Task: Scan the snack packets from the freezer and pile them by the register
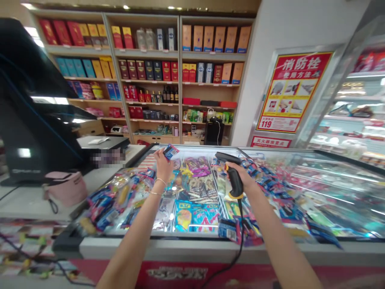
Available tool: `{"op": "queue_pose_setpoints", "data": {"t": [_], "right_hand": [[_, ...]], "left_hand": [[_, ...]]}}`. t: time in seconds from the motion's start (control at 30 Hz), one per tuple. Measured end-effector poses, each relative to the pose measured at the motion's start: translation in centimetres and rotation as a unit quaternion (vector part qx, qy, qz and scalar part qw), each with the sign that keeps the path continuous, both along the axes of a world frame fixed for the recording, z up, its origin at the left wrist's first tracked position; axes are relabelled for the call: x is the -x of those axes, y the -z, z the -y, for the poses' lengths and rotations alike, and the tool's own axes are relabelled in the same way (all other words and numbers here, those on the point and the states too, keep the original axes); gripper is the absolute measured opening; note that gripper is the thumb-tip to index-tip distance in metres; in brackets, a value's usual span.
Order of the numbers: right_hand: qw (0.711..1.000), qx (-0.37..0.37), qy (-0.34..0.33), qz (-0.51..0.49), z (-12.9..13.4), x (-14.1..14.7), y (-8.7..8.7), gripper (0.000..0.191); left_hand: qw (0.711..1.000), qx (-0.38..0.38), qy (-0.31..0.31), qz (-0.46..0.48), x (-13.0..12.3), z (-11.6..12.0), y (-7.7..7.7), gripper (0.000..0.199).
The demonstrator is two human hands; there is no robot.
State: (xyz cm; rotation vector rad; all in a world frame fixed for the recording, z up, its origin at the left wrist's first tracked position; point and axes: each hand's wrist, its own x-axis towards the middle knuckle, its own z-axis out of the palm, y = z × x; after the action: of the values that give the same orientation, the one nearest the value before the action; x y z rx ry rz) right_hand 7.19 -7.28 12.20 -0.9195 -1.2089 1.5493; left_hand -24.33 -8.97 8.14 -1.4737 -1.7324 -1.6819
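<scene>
The left hand (162,165) pinches a blue packet (171,152), its barcode side hard to tell, while the right hand (242,175) grips a black barcode scanner (235,182) angled toward it.

convenience shop checkout: wall shelves (180,50) of boxed liquor (201,38), glass-topped chest freezer (192,248) of wrapped packets (198,188), barcode scanner (233,176), black till terminal (30,132).

light: bright, from small white ceiling lamps (124,7) | glare: white shine lay across the long glass freezer lid (327,176) | shadows: few and soft | blur: a blocky smudged patch (108,158) on the white counter (33,200) | edges: tall wooden shelves (141,76) looked bent
</scene>
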Motion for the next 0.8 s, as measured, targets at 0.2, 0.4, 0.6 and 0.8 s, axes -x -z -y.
{"op": "queue_pose_setpoints", "data": {"t": [0.2, 0.4, 0.6, 0.8], "right_hand": [[0.997, 0.026, -0.070, -0.033, 2.9, 9.7, 2.5, 0.021], [0.986, 0.086, -0.137, -0.026, 3.8, 17.7, 6.0, 0.022], [0.974, 0.123, -0.188, -0.036, 3.3, 19.4, 9.5, 0.024], [0.969, 0.148, -0.198, -0.016, 2.9, 19.5, 10.5, 0.026]], "left_hand": [[0.990, 0.050, -0.132, 0.027, 6.4, 4.1, 1.4, 0.056], [0.950, 0.144, -0.278, 0.020, 8.9, 6.1, 2.8, 0.042], [0.931, 0.180, -0.319, 0.012, 9.1, 6.9, 3.2, 0.033], [0.928, 0.169, -0.329, -0.048, 9.1, 7.5, 2.9, 0.049]]}}
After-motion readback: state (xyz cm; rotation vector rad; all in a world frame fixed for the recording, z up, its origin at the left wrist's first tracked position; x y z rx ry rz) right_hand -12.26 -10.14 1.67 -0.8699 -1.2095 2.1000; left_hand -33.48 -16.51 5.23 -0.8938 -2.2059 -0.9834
